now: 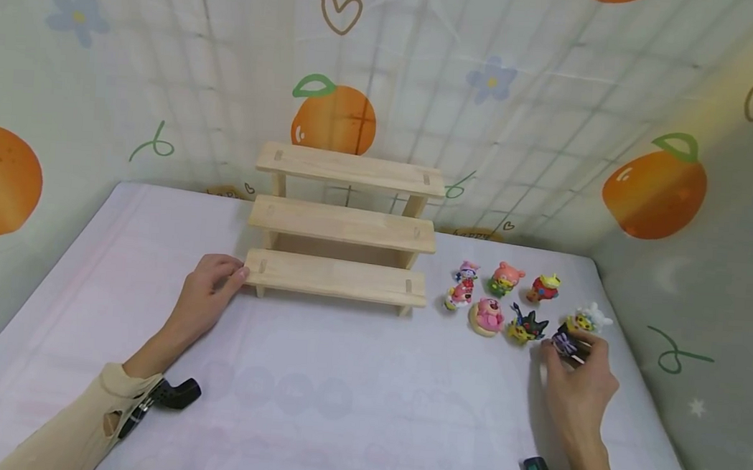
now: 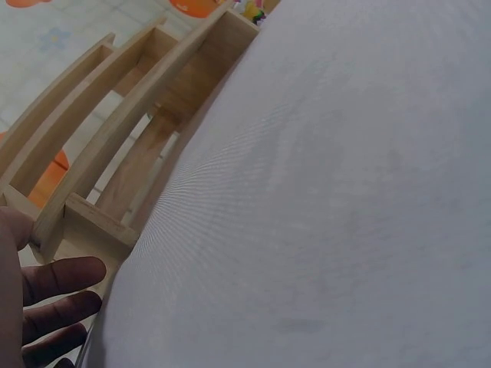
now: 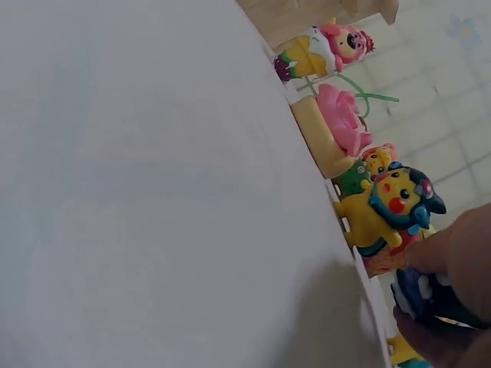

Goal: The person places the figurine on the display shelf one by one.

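While the left hand (image 1: 207,293) is resting with relaxed fingers against the left end of the wooden step shelf (image 1: 341,226), the right hand (image 1: 577,380) is pinching a dark purple figurine (image 1: 565,343), lying just beyond its fingertips, rightmost among the toy figurines (image 1: 508,300).

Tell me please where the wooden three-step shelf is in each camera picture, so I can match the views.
Head: the wooden shelf stands at centre, against the back wall; the left hand touches its lowest step's left end.
Left wrist: upper left, running diagonally, fingers beside its near end.
Right wrist: only a corner at the top edge.
Shared landmark: the white tablecloth.
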`<state>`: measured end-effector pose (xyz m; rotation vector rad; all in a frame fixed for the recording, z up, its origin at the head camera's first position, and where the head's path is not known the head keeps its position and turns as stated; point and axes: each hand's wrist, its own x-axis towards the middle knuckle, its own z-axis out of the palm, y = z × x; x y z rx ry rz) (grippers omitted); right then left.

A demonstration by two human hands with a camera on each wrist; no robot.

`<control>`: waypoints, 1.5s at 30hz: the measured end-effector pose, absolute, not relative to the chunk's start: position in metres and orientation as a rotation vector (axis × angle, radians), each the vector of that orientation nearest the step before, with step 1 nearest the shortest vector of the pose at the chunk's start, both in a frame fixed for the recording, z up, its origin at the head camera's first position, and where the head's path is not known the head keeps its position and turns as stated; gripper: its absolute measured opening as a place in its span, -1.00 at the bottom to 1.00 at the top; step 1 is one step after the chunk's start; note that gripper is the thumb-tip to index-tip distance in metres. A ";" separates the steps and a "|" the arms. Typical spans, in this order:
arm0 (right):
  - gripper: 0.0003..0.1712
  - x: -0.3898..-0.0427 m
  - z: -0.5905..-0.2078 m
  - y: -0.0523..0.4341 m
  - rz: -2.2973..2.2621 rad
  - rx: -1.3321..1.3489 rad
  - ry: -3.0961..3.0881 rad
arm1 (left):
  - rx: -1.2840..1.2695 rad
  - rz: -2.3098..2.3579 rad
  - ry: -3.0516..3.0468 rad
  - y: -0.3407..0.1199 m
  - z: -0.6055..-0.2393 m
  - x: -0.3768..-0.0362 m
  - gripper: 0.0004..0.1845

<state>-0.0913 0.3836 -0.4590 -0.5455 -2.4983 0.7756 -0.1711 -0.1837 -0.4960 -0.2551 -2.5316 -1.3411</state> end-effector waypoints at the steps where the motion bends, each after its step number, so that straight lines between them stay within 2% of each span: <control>1: -0.41 -0.091 -0.458 0.383 0.782 -0.534 -2.483 | -0.257 -1.343 -2.529 -0.183 -0.496 -0.171 -0.68; 15: -0.36 -0.084 -0.436 0.372 0.734 -0.450 -2.406 | -0.248 -1.350 -2.532 -0.182 -0.493 -0.171 -0.69; 29: -0.41 -0.074 -0.408 0.337 0.734 -0.260 -2.419 | -0.251 -1.356 -2.532 -0.183 -0.491 -0.171 -0.69; 45: -0.40 -0.076 -0.418 0.292 0.841 -0.080 -2.577 | -0.254 -1.362 -2.531 -0.184 -0.494 -0.171 -0.68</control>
